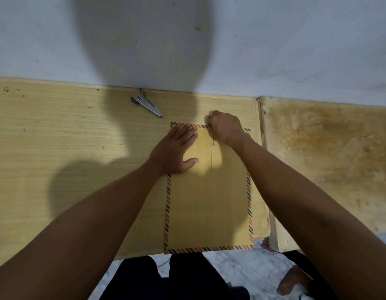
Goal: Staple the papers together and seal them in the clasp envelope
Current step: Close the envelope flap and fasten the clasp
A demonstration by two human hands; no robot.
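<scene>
Envelope (207,202) flat on tabletop (58,148), ctr-right of frame; L hand (176,151) pressing its upper part, fingers spread flat; R hand (225,127) at top edge, fingers pinched at clasp (213,143); stapler (147,105) above, apart.

Left hand (176,151) flat, fingers spread, palm down, right hand (225,128) curled in a fist, forearms extended forward

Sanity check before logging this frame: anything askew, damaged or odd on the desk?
One thing: the envelope overhangs the near edge of the table. The stapler lies apart near the wall. Left hand presses the envelope flat; right hand works at its flap.
</scene>
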